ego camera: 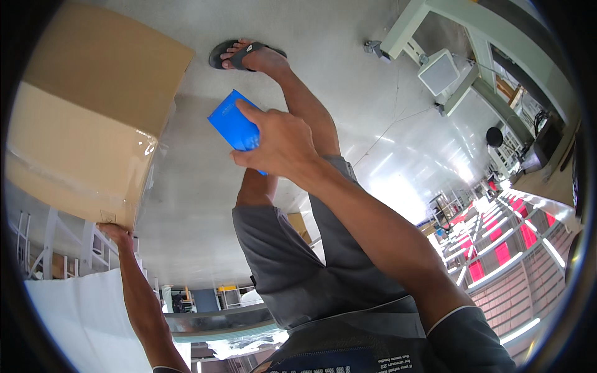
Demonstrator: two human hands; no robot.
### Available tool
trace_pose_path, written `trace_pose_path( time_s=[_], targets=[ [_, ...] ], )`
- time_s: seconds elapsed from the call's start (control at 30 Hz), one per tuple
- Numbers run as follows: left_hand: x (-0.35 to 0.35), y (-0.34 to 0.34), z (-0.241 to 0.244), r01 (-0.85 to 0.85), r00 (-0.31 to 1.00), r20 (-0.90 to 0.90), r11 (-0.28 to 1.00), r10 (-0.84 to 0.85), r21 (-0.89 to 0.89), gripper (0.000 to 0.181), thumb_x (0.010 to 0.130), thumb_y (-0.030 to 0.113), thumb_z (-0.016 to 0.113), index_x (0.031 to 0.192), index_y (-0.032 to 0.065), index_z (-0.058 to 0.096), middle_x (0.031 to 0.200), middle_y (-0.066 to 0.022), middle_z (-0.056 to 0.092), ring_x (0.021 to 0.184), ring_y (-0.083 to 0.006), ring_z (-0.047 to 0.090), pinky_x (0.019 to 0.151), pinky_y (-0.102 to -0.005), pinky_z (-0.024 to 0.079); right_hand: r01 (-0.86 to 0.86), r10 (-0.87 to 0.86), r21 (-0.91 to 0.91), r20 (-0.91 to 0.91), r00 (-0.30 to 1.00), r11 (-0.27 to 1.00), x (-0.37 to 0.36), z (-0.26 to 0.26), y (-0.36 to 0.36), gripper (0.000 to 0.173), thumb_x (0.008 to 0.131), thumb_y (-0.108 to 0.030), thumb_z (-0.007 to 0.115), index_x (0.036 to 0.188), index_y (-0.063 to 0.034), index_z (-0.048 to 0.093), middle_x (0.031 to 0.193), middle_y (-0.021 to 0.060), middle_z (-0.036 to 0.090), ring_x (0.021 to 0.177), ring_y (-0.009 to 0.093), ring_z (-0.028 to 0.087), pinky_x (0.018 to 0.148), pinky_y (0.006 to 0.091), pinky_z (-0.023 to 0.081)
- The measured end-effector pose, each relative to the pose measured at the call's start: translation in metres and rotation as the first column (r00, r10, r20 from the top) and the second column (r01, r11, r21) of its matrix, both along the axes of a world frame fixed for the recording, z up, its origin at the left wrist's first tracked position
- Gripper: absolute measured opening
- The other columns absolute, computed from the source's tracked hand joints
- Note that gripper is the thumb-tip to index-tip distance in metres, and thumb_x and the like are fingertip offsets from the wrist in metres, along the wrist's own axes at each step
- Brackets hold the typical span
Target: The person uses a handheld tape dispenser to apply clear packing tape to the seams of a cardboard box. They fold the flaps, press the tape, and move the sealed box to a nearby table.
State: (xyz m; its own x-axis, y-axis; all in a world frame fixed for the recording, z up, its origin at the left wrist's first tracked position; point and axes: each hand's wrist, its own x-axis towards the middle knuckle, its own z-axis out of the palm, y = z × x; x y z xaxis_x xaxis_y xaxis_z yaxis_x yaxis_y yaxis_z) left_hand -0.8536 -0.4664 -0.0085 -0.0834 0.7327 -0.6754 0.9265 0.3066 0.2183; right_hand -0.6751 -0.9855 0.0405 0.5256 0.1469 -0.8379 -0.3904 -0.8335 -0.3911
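Note:
My right hand (pixel 284 140) holds a blue object (pixel 236 122) with a broad flat face and faint raised marks. Its thumb and a finger lie along the blue sides; the rest is hidden by the hand, so its exact kind stays unclear. At the left, a large cardboard box (pixel 79 140) carries clear, shiny packing tape (pixel 145 142) around one edge. My left hand (pixel 115 231) grips the box at its near bottom corner, fingers partly hidden against the cardboard. A gap of grey floor separates the blue object from the box.
My sandalled foot (pixel 247 55) rests on the smooth grey floor (pixel 210 252) beyond the blue object. To the upper right stands a pale metal frame (pixel 406 28) on castors. White cloth or sheeting (pixel 84 312) hangs at the lower left, beside metal racks (pixel 51 242).

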Motion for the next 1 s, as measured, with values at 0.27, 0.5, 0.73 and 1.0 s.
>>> trace_pose_path(
  time_s=[0.27,0.5,0.73,1.0],
  targets=[
    [-0.006,-0.038,0.034,0.58,0.719,-0.148,0.468,-0.679,0.667,0.057,0.1,0.034,0.062,0.13,-0.0124,0.048,0.128,-0.0178,0.059,0.108,-0.0213,0.059,0.092,-0.035,0.05,0.287,-0.312,0.208,0.1,0.945,0.935,-0.072,0.079,-0.05,0.09,0.075,-0.017,0.086,0.154,-0.0096,0.044,0.125,0.0221,0.067,0.109,0.027,0.069,0.095,0.0386,0.054],
    [0.147,-0.314,0.159,-0.235,0.639,0.601,0.866,0.48,-0.441,0.047,0.106,0.023,0.052,0.139,-0.0109,0.049,0.133,-0.024,0.061,0.123,-0.0318,0.061,0.11,-0.0426,0.049,0.162,-0.193,0.239,0.112,0.975,0.957,-0.066,0.06,-0.053,0.091,0.072,-0.019,0.087,0.152,-0.0057,0.046,0.118,0.022,0.069,0.101,0.025,0.07,0.09,0.0356,0.055],
    [0.195,-0.331,0.1,-0.737,0.195,0.428,0.42,0.883,-0.529,0.046,0.104,0.023,0.056,0.138,-0.006,0.047,0.124,-0.0159,0.054,0.121,-0.0266,0.053,0.113,-0.0407,0.039,-0.087,0.051,0.245,0.15,0.987,0.965,-0.03,0.051,-0.045,0.089,0.071,-0.018,0.087,0.15,-0.003,0.047,0.114,0.0218,0.07,0.097,0.027,0.071,0.088,0.0366,0.055],
    [0.19,-0.298,0.068,-0.794,-0.024,0.416,0.236,0.909,-0.56,0.056,0.103,0.042,0.052,0.138,-0.0014,0.048,0.134,-0.0134,0.054,0.124,-0.0231,0.052,0.108,-0.0375,0.04,-0.337,0.306,0.222,0.161,0.938,0.915,-0.004,0.045,-0.036,0.093,0.067,-0.018,0.087,0.15,-0.0044,0.047,0.111,0.0206,0.071,0.095,0.031,0.072,0.085,0.0379,0.056]
  ],
)
